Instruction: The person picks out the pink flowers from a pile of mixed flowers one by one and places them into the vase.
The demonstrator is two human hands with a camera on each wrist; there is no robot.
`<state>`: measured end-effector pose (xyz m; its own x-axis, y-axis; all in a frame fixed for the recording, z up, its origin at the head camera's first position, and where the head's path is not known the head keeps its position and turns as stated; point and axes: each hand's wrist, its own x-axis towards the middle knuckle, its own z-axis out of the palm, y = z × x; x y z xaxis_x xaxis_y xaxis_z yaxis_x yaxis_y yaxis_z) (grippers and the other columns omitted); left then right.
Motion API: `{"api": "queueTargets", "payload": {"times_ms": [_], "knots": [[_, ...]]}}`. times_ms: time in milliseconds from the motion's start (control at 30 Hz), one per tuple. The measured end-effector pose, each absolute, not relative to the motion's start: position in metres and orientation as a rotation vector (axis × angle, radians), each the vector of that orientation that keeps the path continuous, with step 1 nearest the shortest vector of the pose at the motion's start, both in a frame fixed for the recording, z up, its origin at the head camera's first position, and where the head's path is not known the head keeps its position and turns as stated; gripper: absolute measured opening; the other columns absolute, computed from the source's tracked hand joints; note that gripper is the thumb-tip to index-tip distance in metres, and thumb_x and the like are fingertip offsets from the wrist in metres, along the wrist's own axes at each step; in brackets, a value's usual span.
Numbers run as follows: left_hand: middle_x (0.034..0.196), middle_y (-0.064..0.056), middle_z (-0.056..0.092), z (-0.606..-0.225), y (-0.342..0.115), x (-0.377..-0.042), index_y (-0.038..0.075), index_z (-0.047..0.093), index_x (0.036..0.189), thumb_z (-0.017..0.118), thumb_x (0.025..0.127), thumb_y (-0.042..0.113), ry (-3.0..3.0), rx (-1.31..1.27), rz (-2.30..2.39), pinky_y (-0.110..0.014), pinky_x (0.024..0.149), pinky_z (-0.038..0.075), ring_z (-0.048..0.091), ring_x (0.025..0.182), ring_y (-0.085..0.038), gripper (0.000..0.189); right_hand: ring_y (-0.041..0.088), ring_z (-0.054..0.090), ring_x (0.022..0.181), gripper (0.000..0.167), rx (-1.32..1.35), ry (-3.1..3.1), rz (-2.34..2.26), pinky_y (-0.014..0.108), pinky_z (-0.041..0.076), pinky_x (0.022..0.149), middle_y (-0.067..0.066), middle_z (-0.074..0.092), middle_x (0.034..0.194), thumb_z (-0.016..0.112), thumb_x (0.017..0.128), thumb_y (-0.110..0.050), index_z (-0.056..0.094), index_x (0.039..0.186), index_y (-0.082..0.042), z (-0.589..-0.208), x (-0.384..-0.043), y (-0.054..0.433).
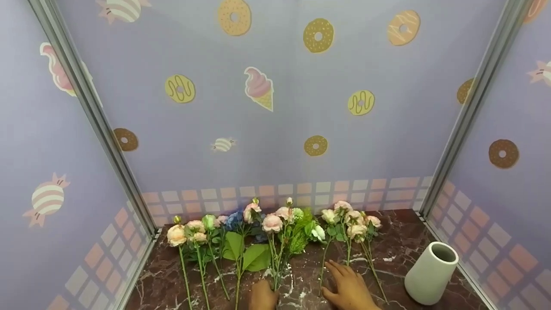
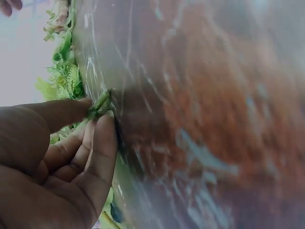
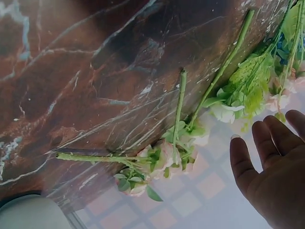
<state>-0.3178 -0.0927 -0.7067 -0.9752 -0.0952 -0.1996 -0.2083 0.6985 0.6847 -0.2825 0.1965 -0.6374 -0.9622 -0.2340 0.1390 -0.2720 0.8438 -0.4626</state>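
Note:
In the head view my left hand [image 1: 263,296] is at the lower ends of the middle bunch, below a pink rose [image 1: 272,223]. The left wrist view shows its thumb and fingertips pinching a green stem [image 2: 101,101] close over the tabletop. My right hand [image 1: 348,287] hovers with spread, nearly straight fingers and holds nothing. It is nearest the pink and cream roses [image 1: 356,230] on the right, whose bare stems [image 3: 180,98] lie on the table, pointing toward the person. A leafy green spray and a white flower [image 1: 318,233] lie between the two groups.
Several flowers, including a peach rose [image 1: 176,235] and a blue bloom [image 1: 233,220], lie in a row at left. A white vase [image 1: 430,275] stands upright at right on the dark red marbled table [image 1: 398,237]. Patterned walls [image 1: 292,163] enclose the back and both sides.

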Motion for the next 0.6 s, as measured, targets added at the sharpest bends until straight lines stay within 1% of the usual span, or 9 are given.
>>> {"api": "queueTargets", "payload": {"times_ms": [33, 100, 133, 200, 233, 333, 433, 567, 600], "knots": [[0.056, 0.008, 0.045, -0.711, -0.094, -0.319, 0.022, 0.047, 0.058, 0.086, 0.093, 0.008, 2.732, -0.255, 1.18, -0.033, 0.057, 0.04, 0.045, 0.055, -0.011, 0.055, 0.052, 0.061, 0.146, 0.078, 0.412, -2.942, 0.762, 0.088, 0.045, 0.113, 0.019, 0.064, 0.164, 0.087, 0.095, -0.044, 0.063, 0.16, -0.007, -0.638, -0.282, 0.197], [0.055, 0.009, 0.044, -0.717, -0.098, -0.322, 0.023, 0.046, 0.057, 0.086, 0.095, 0.006, 2.68, -0.274, 1.252, -0.032, 0.057, 0.038, 0.04, 0.055, -0.01, 0.058, 0.053, 0.062, 0.144, 0.078, 0.422, -2.945, 0.771, 0.087, 0.045, 0.112, 0.02, 0.064, 0.163, 0.087, 0.095, -0.043, 0.063, 0.159, -0.006, -0.64, -0.282, 0.198], [0.055, 0.01, 0.046, -0.718, -0.1, -0.321, 0.023, 0.049, 0.056, 0.086, 0.096, 0.005, 2.66, -0.288, 1.279, -0.031, 0.056, 0.038, 0.041, 0.054, -0.009, 0.057, 0.053, 0.062, 0.144, 0.078, 0.424, -2.946, 0.772, 0.087, 0.045, 0.112, 0.02, 0.065, 0.163, 0.087, 0.095, -0.043, 0.063, 0.159, -0.006, -0.641, -0.282, 0.198], [0.056, 0.008, 0.046, -0.714, -0.102, -0.318, 0.023, 0.049, 0.057, 0.086, 0.096, 0.003, 2.65, -0.312, 1.32, -0.032, 0.056, 0.038, 0.038, 0.055, -0.01, 0.057, 0.053, 0.062, 0.144, 0.077, 0.424, -2.951, 0.775, 0.086, 0.046, 0.113, 0.021, 0.065, 0.162, 0.086, 0.095, -0.042, 0.063, 0.159, -0.006, -0.643, -0.282, 0.199], [0.057, 0.007, 0.052, -0.713, -0.103, -0.317, 0.022, 0.054, 0.059, 0.086, 0.096, 0.002, 2.668, -0.321, 1.317, -0.032, 0.057, 0.041, 0.044, 0.055, -0.01, 0.053, 0.053, 0.062, 0.144, 0.076, 0.423, -2.956, 0.774, 0.086, 0.046, 0.113, 0.021, 0.065, 0.162, 0.086, 0.095, -0.042, 0.063, 0.159, -0.006, -0.644, -0.282, 0.199], [0.061, 0.002, 0.059, -0.697, -0.1, -0.306, 0.018, 0.058, 0.061, 0.083, 0.095, -0.001, 2.77, -0.356, 1.308, -0.034, 0.059, 0.045, 0.052, 0.058, -0.014, 0.046, 0.053, 0.062, 0.145, 0.074, 0.428, -2.974, 0.785, 0.086, 0.046, 0.112, 0.022, 0.064, 0.162, 0.086, 0.097, -0.041, 0.063, 0.159, -0.007, -0.646, -0.282, 0.199], [0.061, -0.002, 0.058, -0.679, -0.095, -0.295, 0.016, 0.054, 0.063, 0.078, 0.094, -0.005, 2.906, -0.372, 1.27, -0.035, 0.061, 0.045, 0.055, 0.058, -0.018, 0.045, 0.053, 0.061, 0.145, 0.073, 0.431, -2.994, 0.803, 0.088, 0.045, 0.11, 0.022, 0.064, 0.163, 0.086, 0.099, -0.041, 0.063, 0.159, -0.007, -0.646, -0.283, 0.198], [0.061, 0.002, 0.056, -0.661, -0.089, -0.285, 0.018, 0.05, 0.063, 0.079, 0.092, -0.006, 3.015, -0.385, 1.197, -0.033, 0.062, 0.043, 0.053, 0.06, -0.016, 0.048, 0.054, 0.06, 0.146, 0.072, 0.418, -3.007, 0.821, 0.089, 0.044, 0.11, 0.022, 0.064, 0.162, 0.086, 0.099, -0.04, 0.063, 0.159, -0.007, -0.644, -0.282, 0.196], [0.063, 0.003, 0.06, -0.658, -0.088, -0.284, 0.017, 0.055, 0.065, 0.081, 0.092, -0.006, 3.03, -0.37, 1.186, -0.033, 0.062, 0.046, 0.056, 0.062, -0.015, 0.044, 0.054, 0.06, 0.146, 0.072, 0.421, -2.999, 0.829, 0.089, 0.044, 0.111, 0.023, 0.064, 0.162, 0.086, 0.099, -0.039, 0.063, 0.159, -0.006, -0.643, -0.282, 0.195]]}}
